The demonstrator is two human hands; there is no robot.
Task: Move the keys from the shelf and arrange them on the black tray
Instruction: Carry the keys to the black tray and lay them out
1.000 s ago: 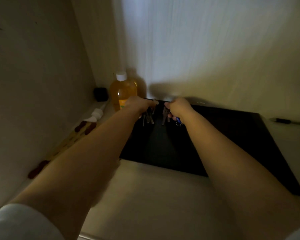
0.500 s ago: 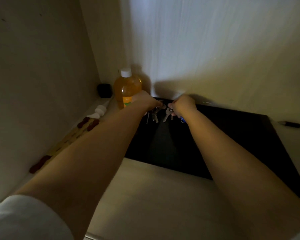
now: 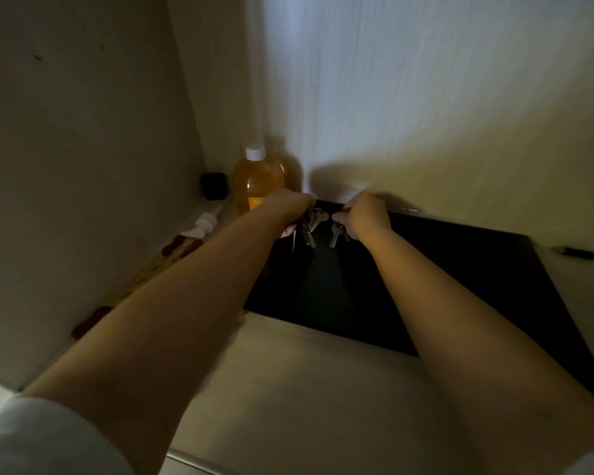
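Here, in the head view, two bare arms reach from the lower corners toward the centre of the frame, inside a dim shelf. The left hand [image 3: 288, 212] has its grip closed on a bunch of keys [image 3: 311, 224], which dangle over the far edge of the black tray [image 3: 460, 279]. The right hand [image 3: 366, 216] pinches a second bunch of keys [image 3: 336, 234] beside it. An amber bottle [image 3: 258, 181] stands in the upper left behind the tray. The keys look carried over but not yet laid down; arranging them remains.
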